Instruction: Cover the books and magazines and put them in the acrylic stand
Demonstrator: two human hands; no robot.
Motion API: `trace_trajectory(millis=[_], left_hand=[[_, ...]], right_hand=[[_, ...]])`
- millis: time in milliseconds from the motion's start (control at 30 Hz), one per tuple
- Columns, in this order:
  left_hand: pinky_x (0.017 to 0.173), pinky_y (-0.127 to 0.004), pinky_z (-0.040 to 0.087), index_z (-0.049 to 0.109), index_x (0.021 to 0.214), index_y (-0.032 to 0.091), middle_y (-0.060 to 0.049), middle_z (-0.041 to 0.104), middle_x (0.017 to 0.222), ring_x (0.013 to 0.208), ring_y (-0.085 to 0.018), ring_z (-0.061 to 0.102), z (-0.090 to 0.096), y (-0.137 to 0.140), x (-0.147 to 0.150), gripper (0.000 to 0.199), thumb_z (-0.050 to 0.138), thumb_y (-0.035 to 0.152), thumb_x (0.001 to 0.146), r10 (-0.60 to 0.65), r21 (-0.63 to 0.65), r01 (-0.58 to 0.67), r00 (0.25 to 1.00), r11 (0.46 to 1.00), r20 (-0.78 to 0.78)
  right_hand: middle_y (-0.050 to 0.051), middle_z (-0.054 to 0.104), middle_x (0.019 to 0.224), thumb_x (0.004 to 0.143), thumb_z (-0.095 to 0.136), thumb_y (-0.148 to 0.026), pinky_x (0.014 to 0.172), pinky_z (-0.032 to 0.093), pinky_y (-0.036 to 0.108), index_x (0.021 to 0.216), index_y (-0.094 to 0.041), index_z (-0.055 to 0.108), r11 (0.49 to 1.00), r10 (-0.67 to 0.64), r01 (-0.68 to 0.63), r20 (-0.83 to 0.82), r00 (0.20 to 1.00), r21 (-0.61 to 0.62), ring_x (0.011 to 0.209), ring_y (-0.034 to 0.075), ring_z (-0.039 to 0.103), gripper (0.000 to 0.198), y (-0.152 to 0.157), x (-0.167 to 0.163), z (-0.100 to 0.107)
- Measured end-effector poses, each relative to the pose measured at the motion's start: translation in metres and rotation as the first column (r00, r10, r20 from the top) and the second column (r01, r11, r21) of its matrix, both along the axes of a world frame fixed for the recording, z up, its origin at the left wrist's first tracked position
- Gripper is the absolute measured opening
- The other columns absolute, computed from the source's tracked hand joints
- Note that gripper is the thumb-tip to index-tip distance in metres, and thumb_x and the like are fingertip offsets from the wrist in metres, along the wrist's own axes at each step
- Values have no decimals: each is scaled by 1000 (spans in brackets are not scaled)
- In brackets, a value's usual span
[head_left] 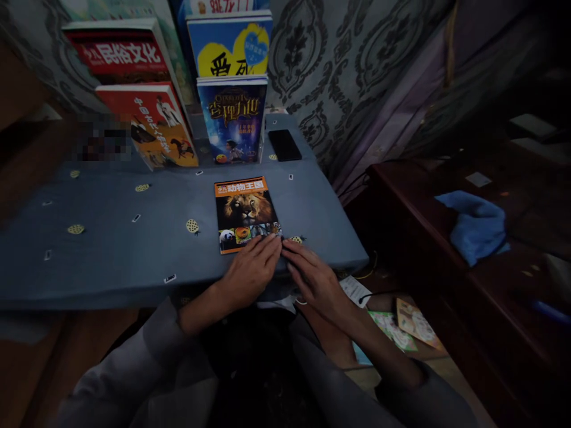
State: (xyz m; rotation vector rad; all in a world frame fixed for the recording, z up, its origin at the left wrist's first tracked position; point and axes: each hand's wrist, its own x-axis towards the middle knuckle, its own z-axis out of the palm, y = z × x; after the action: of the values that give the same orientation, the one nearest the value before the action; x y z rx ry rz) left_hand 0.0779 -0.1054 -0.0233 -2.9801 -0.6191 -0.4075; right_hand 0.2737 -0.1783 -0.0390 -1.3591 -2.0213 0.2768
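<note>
A book with a lion on its cover [248,209] lies flat on the blue-grey tablecloth [165,232] in front of me. My left hand [255,266] rests with fingers stretched out over the book's lower right part. Close beside it, my right hand [314,280] has its fingers extended, the tips by the book's lower right corner and almost meeting the left fingertips. Neither hand grips anything that I can see. The book's lower right corner is partly hidden under the fingers.
Behind the lion book stand a blue book [234,122], a red-and-orange book [151,128] and several others in tiers. A black phone [285,145] lies at the back right. A dark red desk [414,214] holds a blue cloth [479,229]. Papers [392,330] lie below.
</note>
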Motion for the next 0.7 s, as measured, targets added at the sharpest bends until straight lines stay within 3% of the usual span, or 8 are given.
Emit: trace_trajectory(millis=[233,700], left_hand=[[118,-41,39,58,136,2,-17,62,142,139,-26,53,-5,-7,-19,44,41,7,95,64,68,-69,996,995,68],[112,-46,44,57,137,4,-19,62,141,135,-26,57,-9,-28,-74,46,38,3,94,256,-8,-259,948,966,192]], right_hand=[[13,62,142,101,46,-18,113,50,51,138,-22,61,1000,-28,28,9,1000,2,134,27,58,40,0,-1,-4],[15,68,131,101,51,-18,105,55,53,128,-19,65,998,-14,6,117,993,69,126,28,63,31,6,0,7]])
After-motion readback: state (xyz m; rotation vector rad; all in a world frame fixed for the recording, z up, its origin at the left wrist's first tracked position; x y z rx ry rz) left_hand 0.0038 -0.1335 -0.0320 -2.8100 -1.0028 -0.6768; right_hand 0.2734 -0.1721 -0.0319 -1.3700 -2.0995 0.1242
